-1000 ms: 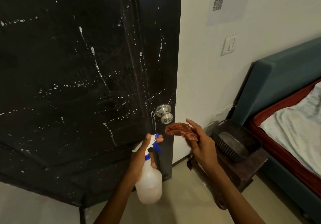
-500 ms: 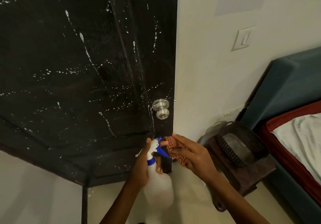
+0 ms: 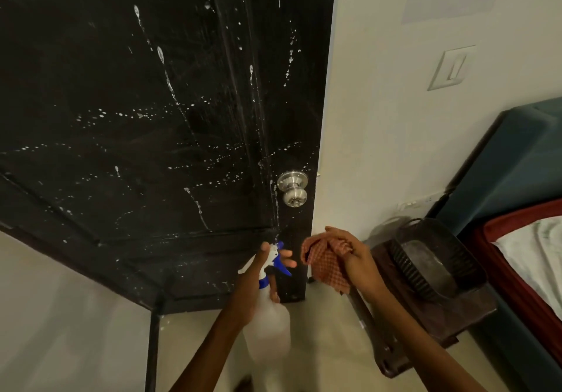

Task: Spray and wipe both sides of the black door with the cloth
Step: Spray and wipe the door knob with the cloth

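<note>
While droplets fleck the black door (image 3: 146, 111), wiping appears barely begun — left hand (image 3: 258, 282) grips the spray bottle (image 3: 269, 327); right hand (image 3: 354, 257) fingers bunch the cloth (image 3: 325, 265) near the knob (image 3: 292, 188).

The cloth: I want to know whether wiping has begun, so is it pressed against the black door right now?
No, the right hand holds the cloth bunched in the air, off the black door.
</note>
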Motion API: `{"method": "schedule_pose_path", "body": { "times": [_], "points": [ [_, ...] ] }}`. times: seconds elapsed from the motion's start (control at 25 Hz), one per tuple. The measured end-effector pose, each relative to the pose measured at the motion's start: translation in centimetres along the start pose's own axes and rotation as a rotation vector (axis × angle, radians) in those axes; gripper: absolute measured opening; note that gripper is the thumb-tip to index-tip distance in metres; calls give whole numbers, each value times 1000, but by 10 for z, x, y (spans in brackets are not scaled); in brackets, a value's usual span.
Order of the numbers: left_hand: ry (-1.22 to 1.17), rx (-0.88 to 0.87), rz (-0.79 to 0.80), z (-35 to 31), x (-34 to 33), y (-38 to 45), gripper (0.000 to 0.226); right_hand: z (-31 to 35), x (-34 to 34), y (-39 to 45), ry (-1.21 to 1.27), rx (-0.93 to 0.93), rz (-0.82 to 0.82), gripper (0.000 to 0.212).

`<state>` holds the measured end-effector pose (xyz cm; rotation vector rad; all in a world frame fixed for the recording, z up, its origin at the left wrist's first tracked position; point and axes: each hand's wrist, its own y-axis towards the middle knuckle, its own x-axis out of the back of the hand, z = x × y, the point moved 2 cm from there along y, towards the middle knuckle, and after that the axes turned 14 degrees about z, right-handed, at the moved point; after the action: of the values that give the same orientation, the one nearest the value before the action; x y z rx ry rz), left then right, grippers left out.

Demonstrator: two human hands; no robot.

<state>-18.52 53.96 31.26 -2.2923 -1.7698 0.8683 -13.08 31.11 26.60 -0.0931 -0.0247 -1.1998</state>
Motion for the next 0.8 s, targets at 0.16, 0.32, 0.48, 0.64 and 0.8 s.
{"method": "schedule_pose_path", "body": {
  "times": [0.16,0.32,0.48,0.64,0.8],
  "points": [
    [179,-17,124,-7,9,15,116,-37,-9,-17,426,-578,-126,23],
    [188,64,173,-8,22,33,112,-35,-13,-26,707,-434,-205,29],
    [159,-73,166,-12,14,34,65,-9,-7,-10,924,-185,-268,37],
    [249,-106,-130,-25,4,35,59,22,-9,13,791,-16,-340,33],
    [289,-180,-223,-46,1,50,70,29,-23,29,687,20,-382,47]
  ]
}}
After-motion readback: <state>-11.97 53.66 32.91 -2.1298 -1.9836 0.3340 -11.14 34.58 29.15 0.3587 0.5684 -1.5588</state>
